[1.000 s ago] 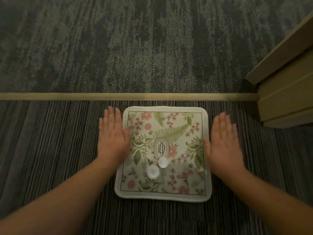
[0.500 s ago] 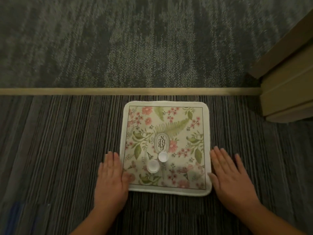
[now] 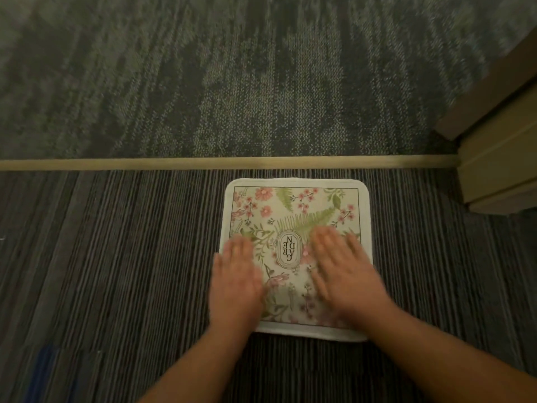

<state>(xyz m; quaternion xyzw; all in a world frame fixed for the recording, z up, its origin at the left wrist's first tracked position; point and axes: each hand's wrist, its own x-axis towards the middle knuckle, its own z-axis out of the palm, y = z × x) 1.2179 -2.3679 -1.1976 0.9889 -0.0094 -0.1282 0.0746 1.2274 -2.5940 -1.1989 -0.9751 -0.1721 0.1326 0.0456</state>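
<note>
A square cloth (image 3: 296, 205) with a white border, pink flowers, green ferns and an oval label in its middle lies flat on the striped carpet. My left hand (image 3: 236, 282) lies flat with straight fingers over the cloth's left edge. My right hand (image 3: 344, 276) lies flat with spread fingers on the cloth's right half. Both hands are motion-blurred. The two small white round things seen earlier are not visible.
A tan threshold strip (image 3: 203, 163) runs across the floor just beyond the cloth, with patterned grey carpet (image 3: 232, 82) behind it. A beige door frame or furniture base (image 3: 499, 158) stands at the right. Striped carpet (image 3: 130, 271) surrounds the cloth.
Both hands slid from the carpet beside the cloth's near corners onto the cloth itself. The two small white round things on the cloth are no longer visible.
</note>
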